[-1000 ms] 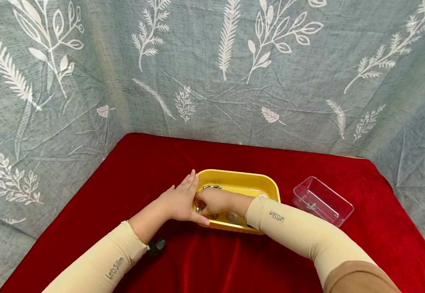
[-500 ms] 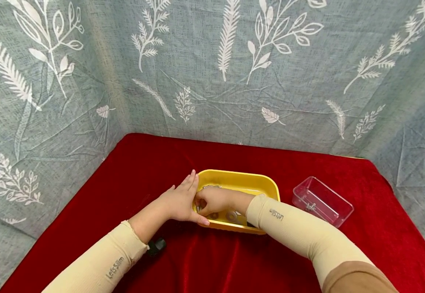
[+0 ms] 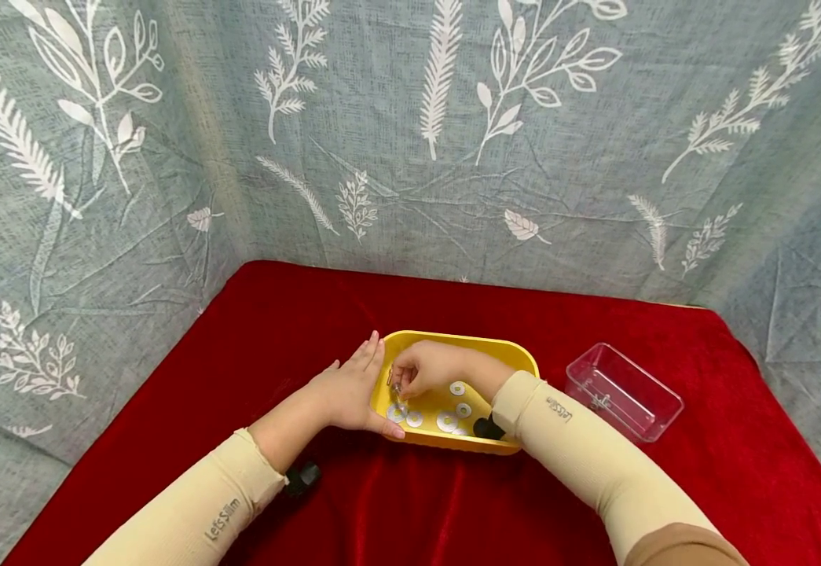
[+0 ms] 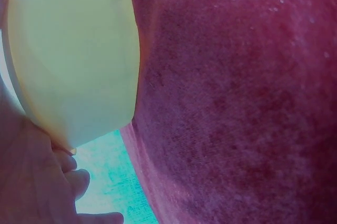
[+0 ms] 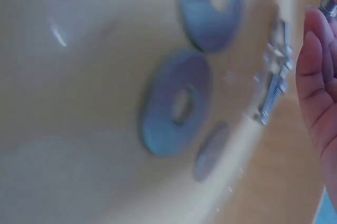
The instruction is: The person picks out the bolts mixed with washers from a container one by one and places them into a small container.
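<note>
A yellow plastic bin [image 3: 467, 445] sits on the table. My left hand [image 3: 345, 395] rests against its left end, fingers straight and spread towards the back, thumb along the front rim. In the left wrist view those fingertips show beside the bin's pale wall [image 4: 73, 60]. My right hand [image 3: 426, 368] is inside the bin at the left, pinching a small shiny metal bolt [image 5: 328, 7] between thumb and fingers; the fingers hide part of it. Flat metal washers [image 3: 447, 422] lie on the bin floor. In the right wrist view, several bolts [image 5: 274, 84] lie near the bin wall.
A clear plastic box [image 3: 625, 393] with small metal pieces inside stands right of the bin. A black object [image 3: 488, 428] lies in the bin by the right sleeve. Another black thing [image 3: 302, 478] is near the left forearm. Red cloth [image 3: 297, 314] covers the table; a patterned curtain [image 3: 396, 157] hangs behind.
My right hand has lifted slightly and moved back and right from the bin's front left corner, with the bolt in its fingers. More washers show. The left hand has stayed.
</note>
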`<act>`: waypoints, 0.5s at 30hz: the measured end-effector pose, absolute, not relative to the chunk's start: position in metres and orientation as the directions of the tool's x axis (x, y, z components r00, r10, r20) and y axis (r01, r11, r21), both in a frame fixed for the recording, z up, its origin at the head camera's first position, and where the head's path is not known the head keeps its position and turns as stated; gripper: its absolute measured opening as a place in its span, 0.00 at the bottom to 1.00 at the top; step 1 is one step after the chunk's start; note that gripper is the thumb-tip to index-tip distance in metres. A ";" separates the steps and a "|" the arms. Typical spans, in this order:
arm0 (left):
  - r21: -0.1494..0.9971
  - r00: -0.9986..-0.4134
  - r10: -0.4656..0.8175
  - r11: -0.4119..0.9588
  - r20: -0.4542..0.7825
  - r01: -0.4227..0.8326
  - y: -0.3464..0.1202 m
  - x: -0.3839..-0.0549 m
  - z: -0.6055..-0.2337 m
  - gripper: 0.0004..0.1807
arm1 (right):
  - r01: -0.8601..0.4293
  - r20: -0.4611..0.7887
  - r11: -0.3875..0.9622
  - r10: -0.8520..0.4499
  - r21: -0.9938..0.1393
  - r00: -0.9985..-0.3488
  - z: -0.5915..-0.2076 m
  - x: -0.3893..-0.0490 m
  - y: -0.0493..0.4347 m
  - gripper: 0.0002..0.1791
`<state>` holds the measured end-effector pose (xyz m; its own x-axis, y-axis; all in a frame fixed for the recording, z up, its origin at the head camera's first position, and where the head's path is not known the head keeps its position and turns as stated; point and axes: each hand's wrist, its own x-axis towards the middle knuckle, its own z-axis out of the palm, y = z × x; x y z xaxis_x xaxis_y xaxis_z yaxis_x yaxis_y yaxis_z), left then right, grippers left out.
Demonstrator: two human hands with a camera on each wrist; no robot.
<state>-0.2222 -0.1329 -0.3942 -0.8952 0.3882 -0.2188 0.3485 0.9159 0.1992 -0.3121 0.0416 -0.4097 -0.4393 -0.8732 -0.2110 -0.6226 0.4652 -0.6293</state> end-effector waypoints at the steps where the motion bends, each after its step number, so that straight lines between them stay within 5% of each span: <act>1: 0.200 -0.896 0.387 0.916 -0.218 0.347 -0.133 -0.222 -0.394 0.76 | -0.601 -0.212 0.471 -0.867 -0.646 -0.452 -0.407 -0.313 0.044 0.05; 15: 0.204 -0.899 0.381 0.918 -0.214 0.341 -0.133 -0.222 -0.396 0.76 | -0.465 -0.107 0.358 -0.870 -0.810 -0.482 -0.372 -0.318 0.065 0.07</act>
<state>-0.2217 -0.1325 -0.3957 -0.8993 0.3813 -0.2140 0.3406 0.9178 0.2041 -0.3182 0.0651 -0.3720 -0.4821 -0.8695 -0.1074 -0.4653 0.3580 -0.8096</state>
